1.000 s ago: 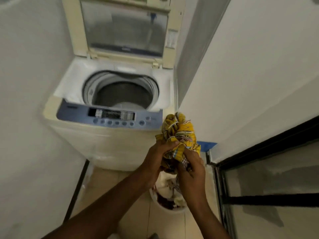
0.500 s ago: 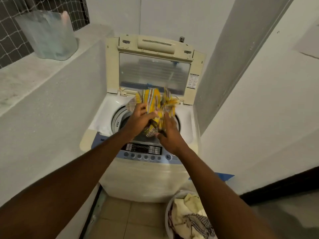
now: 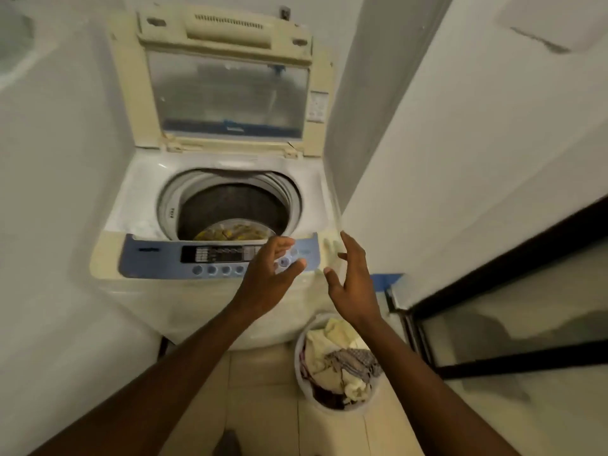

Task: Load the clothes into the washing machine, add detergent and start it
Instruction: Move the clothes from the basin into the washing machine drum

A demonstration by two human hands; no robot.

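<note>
A top-loading washing machine [image 3: 210,307] is standing in a narrow alcove, hemmed closely by a white wall on the left [image 3: 49,225] and another on the right [image 3: 460,159]. Its lid [image 3: 227,93] is standing upright along the back edge, leaving the round drum [image 3: 230,202] open from above. A yellow patterned cloth [image 3: 235,232] is lying at the bottom of the drum, showing just past the front rim. A blue control panel [image 3: 158,258] is running along the machine's front edge.

Both hands are hovering at the panel's right end, fingers spread wide and holding nothing. The left hand [image 3: 266,281] is overlapping the buttons; whether it is touching them cannot be told. The right hand [image 3: 353,284] is hanging off the front right corner.

On the tiled floor [image 3: 256,390] beneath the right hand, a white laundry basket [image 3: 297,350] is sitting just beside the machine's front, with pale and checked clothes [image 3: 339,360] heaped inside. A dark-framed glass door [image 3: 493,324] is closing in the right side.
</note>
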